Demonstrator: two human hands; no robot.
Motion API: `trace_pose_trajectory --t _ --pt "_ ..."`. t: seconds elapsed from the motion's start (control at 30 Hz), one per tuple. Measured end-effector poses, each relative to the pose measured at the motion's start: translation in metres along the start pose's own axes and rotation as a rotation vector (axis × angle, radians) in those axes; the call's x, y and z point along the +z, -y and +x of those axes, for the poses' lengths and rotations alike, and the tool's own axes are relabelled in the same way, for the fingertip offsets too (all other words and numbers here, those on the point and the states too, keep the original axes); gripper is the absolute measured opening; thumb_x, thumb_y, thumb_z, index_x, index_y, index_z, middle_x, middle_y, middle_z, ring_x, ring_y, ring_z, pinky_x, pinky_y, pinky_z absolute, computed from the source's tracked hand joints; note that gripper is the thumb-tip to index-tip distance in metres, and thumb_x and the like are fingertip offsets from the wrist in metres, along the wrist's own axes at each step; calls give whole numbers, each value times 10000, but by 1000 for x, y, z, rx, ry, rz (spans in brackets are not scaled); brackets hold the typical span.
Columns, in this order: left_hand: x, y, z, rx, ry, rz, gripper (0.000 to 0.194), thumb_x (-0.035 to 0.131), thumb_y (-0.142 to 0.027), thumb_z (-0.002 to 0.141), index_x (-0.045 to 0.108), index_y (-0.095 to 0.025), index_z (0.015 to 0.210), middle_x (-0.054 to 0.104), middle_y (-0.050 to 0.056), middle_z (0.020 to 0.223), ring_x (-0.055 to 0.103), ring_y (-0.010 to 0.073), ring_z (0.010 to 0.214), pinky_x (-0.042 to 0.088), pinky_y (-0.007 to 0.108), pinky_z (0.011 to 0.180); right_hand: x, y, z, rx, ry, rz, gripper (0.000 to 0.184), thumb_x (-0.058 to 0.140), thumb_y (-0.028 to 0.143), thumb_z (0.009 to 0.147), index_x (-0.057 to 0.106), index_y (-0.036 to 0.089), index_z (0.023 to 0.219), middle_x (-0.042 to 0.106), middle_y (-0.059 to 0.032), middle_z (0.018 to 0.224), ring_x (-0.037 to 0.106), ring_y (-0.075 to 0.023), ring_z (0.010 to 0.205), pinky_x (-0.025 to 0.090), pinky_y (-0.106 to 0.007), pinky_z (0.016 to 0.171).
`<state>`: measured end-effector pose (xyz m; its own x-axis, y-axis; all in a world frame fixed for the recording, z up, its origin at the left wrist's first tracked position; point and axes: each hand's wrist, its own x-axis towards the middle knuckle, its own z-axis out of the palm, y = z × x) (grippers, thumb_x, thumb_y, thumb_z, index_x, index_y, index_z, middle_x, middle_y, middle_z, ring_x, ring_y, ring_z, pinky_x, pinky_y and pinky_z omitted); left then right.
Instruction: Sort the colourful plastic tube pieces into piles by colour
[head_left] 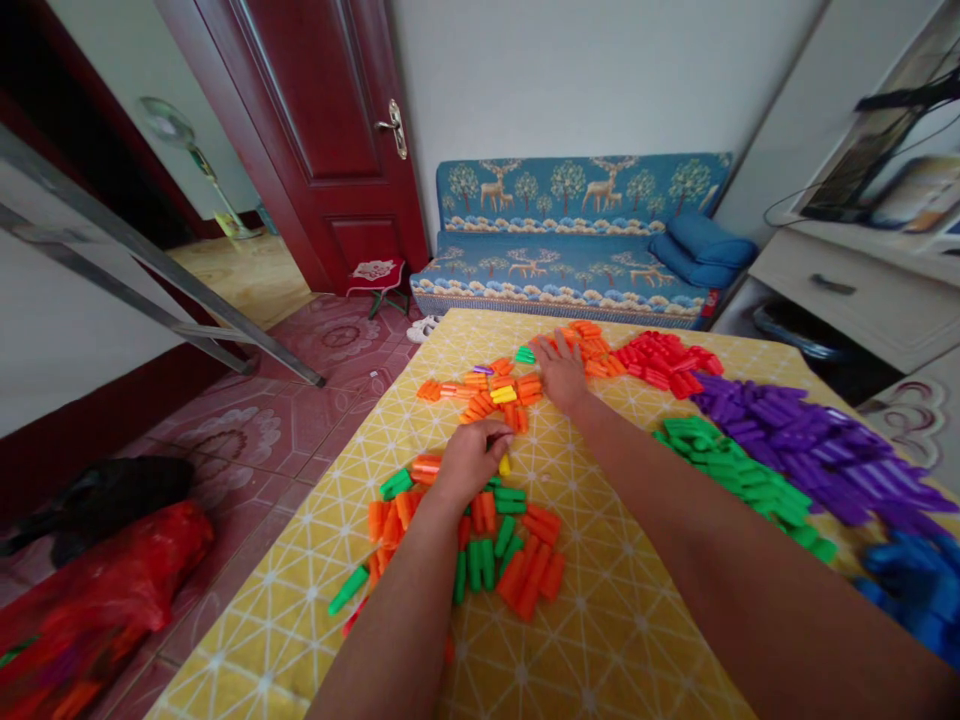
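My left hand [471, 458] is above the near pile of mixed orange and green plastic pieces [480, 565], small and oblong like clips. Its fingers are curled together, and whatever they may hold is hidden. A yellow piece [505, 464] shows just beside the fingertips. Farther out, my right hand [562, 374] has its fingers spread, palm down, at the edge of an orange heap [596, 350]. A green piece [524, 355] lies by its fingertips. Between the hands is a cluster of orange pieces [480, 405] with some yellow ones [503, 395] on it.
Sorted heaps of red [664, 360], purple [810, 445], green [739, 475] and blue pieces [915, 580] line the table's right side. A yellow patterned cloth [315, 590] covers the table. A sofa [555, 265] stands beyond; a red bag [112, 590] lies on the floor at left.
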<state>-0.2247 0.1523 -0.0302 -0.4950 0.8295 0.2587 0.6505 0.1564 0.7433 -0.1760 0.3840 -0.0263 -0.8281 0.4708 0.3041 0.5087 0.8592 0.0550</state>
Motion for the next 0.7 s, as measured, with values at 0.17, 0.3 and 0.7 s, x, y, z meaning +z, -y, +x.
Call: trace_pose_trajectory --t 0.17,0.3,0.7 --pt "0 1 -1 -7 0 4 167 570 -225 830 727 -200 881 741 15 829 674 160 749 501 261 713 0 0 26 -157 188 -46 618 388 103 862 372 332 1436 318 0 1543 106 -328 1441 154 -638 1085" --pt "0 0 0 -1 1 11 166 571 -221 829 727 -199 880 741 16 840 668 160 766 493 258 727 -7 11 23 -167 161 -45 490 385 110 887 524 289 1321 546 -80 1334 297 -281 1356 114 -573 1107" --pt "-6 0 1 -60 -152 -2 192 532 -218 821 720 -184 834 714 9 726 637 152 665 468 247 642 -37 67 -52 224 -34 141 378 356 174 922 543 174 1250 620 -157 1097 549 -264 1028 393 -382 884"
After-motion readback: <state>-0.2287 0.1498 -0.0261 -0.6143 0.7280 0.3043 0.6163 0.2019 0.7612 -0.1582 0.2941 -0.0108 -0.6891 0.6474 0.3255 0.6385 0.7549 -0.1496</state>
